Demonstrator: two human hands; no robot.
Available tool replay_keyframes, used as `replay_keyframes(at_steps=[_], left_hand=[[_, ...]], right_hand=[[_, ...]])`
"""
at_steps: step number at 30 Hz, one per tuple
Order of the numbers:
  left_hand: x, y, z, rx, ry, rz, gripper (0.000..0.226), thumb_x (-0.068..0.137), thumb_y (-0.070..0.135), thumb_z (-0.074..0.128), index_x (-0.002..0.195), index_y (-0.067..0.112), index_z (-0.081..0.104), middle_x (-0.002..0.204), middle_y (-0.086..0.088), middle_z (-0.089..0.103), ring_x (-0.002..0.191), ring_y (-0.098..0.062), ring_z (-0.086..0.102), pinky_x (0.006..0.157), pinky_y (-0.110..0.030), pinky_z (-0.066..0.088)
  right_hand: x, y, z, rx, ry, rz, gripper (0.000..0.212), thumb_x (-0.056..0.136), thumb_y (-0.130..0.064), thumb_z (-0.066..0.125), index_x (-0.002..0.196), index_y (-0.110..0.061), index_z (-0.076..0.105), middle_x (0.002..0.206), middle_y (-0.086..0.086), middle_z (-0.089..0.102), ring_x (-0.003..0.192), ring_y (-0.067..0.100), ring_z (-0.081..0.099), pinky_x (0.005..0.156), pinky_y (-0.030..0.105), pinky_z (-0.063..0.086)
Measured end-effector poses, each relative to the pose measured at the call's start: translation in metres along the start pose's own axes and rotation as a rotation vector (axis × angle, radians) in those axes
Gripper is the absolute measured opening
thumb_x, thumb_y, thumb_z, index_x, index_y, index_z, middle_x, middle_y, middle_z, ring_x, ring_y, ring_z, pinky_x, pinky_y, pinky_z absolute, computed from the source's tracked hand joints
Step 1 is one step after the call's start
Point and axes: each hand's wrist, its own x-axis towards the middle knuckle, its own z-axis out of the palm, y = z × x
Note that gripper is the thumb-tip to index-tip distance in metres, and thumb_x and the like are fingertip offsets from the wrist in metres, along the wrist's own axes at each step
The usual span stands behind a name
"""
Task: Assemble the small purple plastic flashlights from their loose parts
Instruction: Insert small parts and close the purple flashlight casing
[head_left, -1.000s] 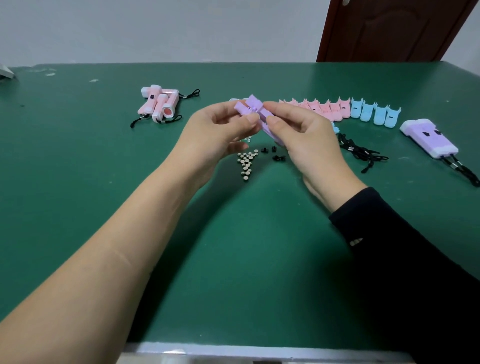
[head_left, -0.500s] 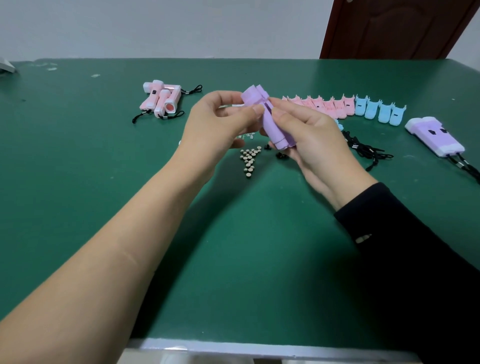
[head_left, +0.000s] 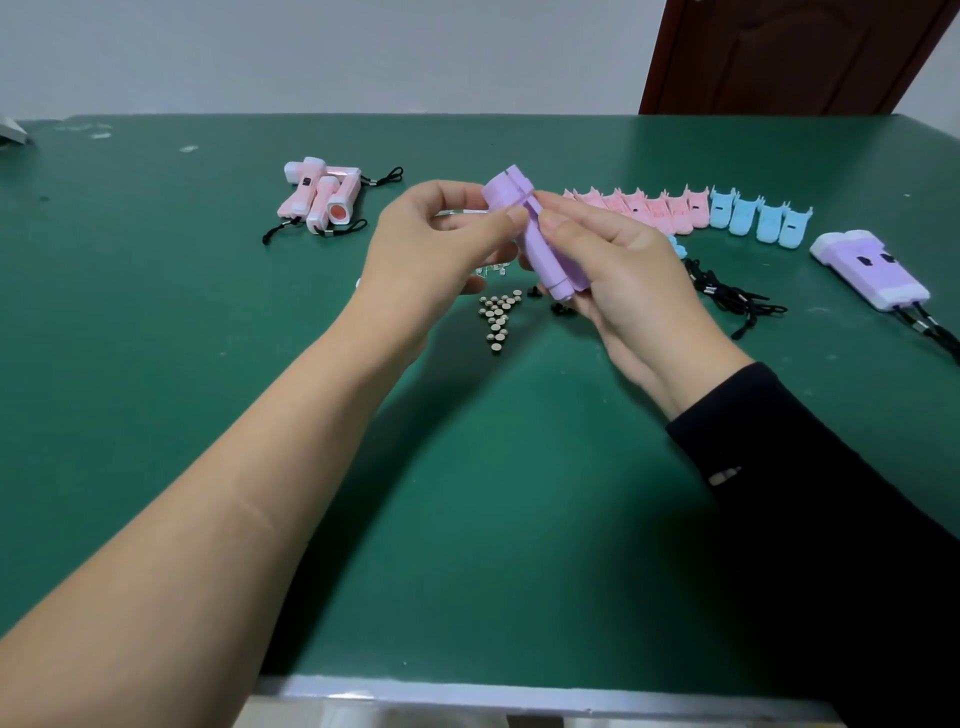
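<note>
Both hands hold a purple flashlight (head_left: 543, 260) above the green counter (head_left: 467, 493), over the button cells (head_left: 497, 317). Its long axis runs away from the person, with the wide head end up and far, leaning slightly left, and the narrow tail pointing down towards the person. The left hand (head_left: 426, 249) pinches the head between thumb and forefinger. The right hand (head_left: 628, 280) curls round the body, thumb on top.

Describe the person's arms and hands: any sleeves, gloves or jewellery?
No gloves, rings or watch show on the left hand or right hand. The left forearm is uncovered, with no sleeve in view. The right arm wears a black long sleeve down to the wrist, with a small pale mark near its cuff.
</note>
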Motion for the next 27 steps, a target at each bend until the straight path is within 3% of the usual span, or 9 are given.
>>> replay_keyframes(at_steps=[11,18,21,23,25,27], left_hand=[[0.0005,-0.0013,-0.0005,-0.003,-0.004,0.010,0.027,0.083,0.027,0.075,0.104,0.016,0.064,0.093,-0.003,0.076,0.091,-0.019,0.072,0.057,-0.016,0.048],[0.0016,-0.0033,-0.0024,0.016,-0.015,0.029,0.029,0.084,0.025,0.074,0.110,0.016,0.063,0.092,-0.004,0.076,0.091,-0.020,0.072,0.057,-0.016,0.048],[0.0016,-0.0047,-0.0046,0.048,-0.065,0.072,0.042,0.087,0.022,0.073,0.124,0.025,0.054,0.093,0.002,0.076,0.085,-0.011,0.073,0.058,-0.016,0.049],[0.0018,-0.0057,-0.0060,0.115,-0.123,0.128,0.047,0.090,0.018,0.070,0.131,0.030,0.051,0.106,0.001,0.072,0.084,-0.010,0.073,0.060,-0.018,0.051],[0.0027,-0.0067,-0.0067,0.199,-0.159,0.185,0.041,0.090,0.013,0.069,0.127,0.026,0.057,0.115,-0.001,0.068,0.083,-0.013,0.073,0.060,-0.021,0.053],[0.0036,-0.0085,-0.0071,0.244,-0.179,0.218,0.029,0.089,0.010,0.069,0.115,0.020,0.061,0.110,-0.001,0.069,0.082,-0.016,0.073,0.060,-0.026,0.056]], right_hand=[[0.0013,0.0001,-0.0008,-0.018,0.002,-0.009,0.026,0.090,-0.016,0.065,0.116,-0.017,0.069,0.108,0.000,0.073,0.099,0.013,0.067,0.079,0.023,0.050],[0.0013,0.0019,-0.0007,-0.059,-0.003,-0.059,0.024,0.090,-0.011,0.064,0.112,-0.014,0.070,0.111,0.000,0.072,0.107,0.013,0.066,0.095,0.027,0.050],[0.0010,0.0031,-0.0009,-0.168,0.006,-0.145,0.020,0.090,-0.010,0.064,0.104,-0.022,0.072,0.101,-0.009,0.073,0.096,0.004,0.067,0.088,0.021,0.052],[0.0020,0.0037,-0.0018,-0.247,-0.002,-0.172,0.020,0.090,-0.012,0.063,0.098,-0.029,0.071,0.095,-0.015,0.072,0.089,0.001,0.066,0.077,0.018,0.053],[0.0033,0.0043,-0.0035,-0.321,-0.015,-0.157,0.020,0.091,-0.015,0.062,0.095,-0.033,0.070,0.096,-0.016,0.070,0.088,0.004,0.066,0.072,0.022,0.055],[0.0043,0.0037,-0.0054,-0.395,-0.030,-0.165,0.019,0.092,-0.015,0.060,0.095,-0.032,0.069,0.099,-0.013,0.068,0.090,0.009,0.065,0.076,0.027,0.055]])
